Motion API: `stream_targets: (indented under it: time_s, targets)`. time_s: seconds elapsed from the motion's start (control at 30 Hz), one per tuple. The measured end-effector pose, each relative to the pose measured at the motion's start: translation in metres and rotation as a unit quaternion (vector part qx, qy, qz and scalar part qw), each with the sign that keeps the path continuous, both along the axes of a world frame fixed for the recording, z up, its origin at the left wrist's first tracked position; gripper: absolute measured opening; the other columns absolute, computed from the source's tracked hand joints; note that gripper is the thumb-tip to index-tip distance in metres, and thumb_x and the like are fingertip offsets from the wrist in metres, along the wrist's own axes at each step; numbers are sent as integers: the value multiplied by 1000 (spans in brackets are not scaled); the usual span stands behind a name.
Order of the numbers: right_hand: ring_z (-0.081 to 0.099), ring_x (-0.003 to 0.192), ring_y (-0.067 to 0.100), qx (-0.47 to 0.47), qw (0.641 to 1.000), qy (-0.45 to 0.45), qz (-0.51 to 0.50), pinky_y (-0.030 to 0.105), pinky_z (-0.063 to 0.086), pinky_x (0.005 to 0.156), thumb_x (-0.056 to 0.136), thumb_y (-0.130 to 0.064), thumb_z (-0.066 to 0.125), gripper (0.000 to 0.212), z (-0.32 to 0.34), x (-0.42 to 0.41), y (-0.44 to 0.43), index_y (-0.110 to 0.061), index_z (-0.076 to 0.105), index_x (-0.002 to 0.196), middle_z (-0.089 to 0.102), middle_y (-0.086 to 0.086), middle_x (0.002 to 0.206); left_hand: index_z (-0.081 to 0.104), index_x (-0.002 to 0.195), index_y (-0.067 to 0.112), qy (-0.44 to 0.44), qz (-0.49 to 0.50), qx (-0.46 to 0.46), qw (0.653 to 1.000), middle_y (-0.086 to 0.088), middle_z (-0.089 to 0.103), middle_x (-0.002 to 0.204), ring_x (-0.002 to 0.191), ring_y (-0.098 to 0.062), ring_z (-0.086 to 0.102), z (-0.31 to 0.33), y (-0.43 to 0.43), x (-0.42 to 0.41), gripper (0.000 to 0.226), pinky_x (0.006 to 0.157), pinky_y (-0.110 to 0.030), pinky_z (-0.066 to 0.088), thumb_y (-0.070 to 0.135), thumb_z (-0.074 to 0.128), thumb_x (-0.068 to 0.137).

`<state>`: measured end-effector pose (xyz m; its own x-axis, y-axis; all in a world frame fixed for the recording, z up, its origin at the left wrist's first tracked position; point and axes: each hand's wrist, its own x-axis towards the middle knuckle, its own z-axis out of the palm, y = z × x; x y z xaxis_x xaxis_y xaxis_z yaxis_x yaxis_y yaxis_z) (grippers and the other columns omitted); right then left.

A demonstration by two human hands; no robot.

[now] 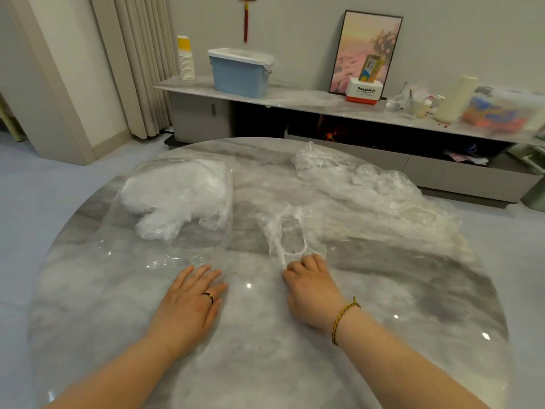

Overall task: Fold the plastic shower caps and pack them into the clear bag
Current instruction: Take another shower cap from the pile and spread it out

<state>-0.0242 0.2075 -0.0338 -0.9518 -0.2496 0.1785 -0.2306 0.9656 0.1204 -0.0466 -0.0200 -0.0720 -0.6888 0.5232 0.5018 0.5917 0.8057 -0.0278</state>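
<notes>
A clear bag [177, 202] lies on the left of the round marble table [413, 290], stuffed with white folded shower caps. A loose shower cap [290, 231] with a white elastic rim is spread out at the table's middle. My right hand [309, 290] pinches the near edge of that cap's elastic with curled fingers. My left hand [188, 299] rests flat on the table, fingertips touching the near edge of the clear bag. A heap of unfolded shower caps [368, 181] lies at the far right of the table.
Beyond the table stands a long low cabinet [295, 98] with a blue bin [240, 73], stacked paper cups [185, 59], a framed picture [365, 51] and a white box [363, 91]. Curtains [138, 63] hang at the left.
</notes>
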Motion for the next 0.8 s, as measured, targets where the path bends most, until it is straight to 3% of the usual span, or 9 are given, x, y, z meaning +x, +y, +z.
stream_targets:
  time_s: [0.1,0.2,0.37,0.5,0.57,0.63,0.67,0.73,0.8]
  targets:
    - [57,58,14,-11,999,-18,46,31,35,84,53,-32,54,15,-2,43,-11,-24,66,56,57,-11,58,60,101,21,62,-58,33,996,-3,57,110,96,-21,44,10,11,19,31,97,-28,23,27,39,78]
    - [56,61,8,-59,996,-33,59,21,35,79,59,-35,31,37,-1,76,-21,-29,67,62,57,-16,60,46,111,20,93,-142,51,984,1,44,116,97,-17,45,16,28,38,45,83,-29,33,32,43,68]
    - [47,78,0,-163,979,-42,118,15,34,80,59,-35,37,36,9,106,-25,-33,54,91,59,-20,82,46,118,19,59,-170,-31,983,1,54,123,107,-14,44,21,32,51,52,95,-27,29,29,39,67]
    - [51,84,-2,-178,978,-27,105,15,45,83,52,-32,56,44,14,102,-16,-30,44,94,62,-17,88,74,88,22,22,-148,-102,983,3,72,97,103,-15,56,23,32,39,47,94,-26,28,22,34,64]
    - [62,89,1,-158,983,-53,74,21,50,84,43,-31,65,59,13,93,-8,-29,48,99,67,-14,95,77,75,23,30,-151,-145,977,7,73,90,93,-14,68,25,30,31,41,90,-28,31,20,36,67]
    - [67,91,6,-136,988,-56,49,26,50,85,48,-27,59,53,9,84,-1,-27,59,101,68,-11,99,76,68,26,46,-172,-167,970,11,73,84,89,-13,70,27,27,23,24,90,-28,32,19,53,67]
    - [66,97,8,-128,989,-62,35,27,47,91,56,-23,53,49,6,79,1,-24,63,104,68,-8,105,75,62,25,53,-184,-166,967,12,72,80,88,-13,70,26,25,18,11,90,-28,32,17,69,61]
    - [55,117,12,-132,987,-96,13,27,25,109,71,-17,40,52,4,71,4,-15,60,118,59,-2,125,68,51,24,29,-200,-149,968,14,69,68,85,-13,70,25,23,14,18,89,-27,33,13,83,48]
    - [53,119,16,-142,986,-91,9,30,11,110,74,-23,36,54,3,68,5,-11,58,121,58,3,127,63,46,24,8,-204,-114,972,14,65,61,83,-11,69,23,23,13,20,87,-25,34,14,62,64]
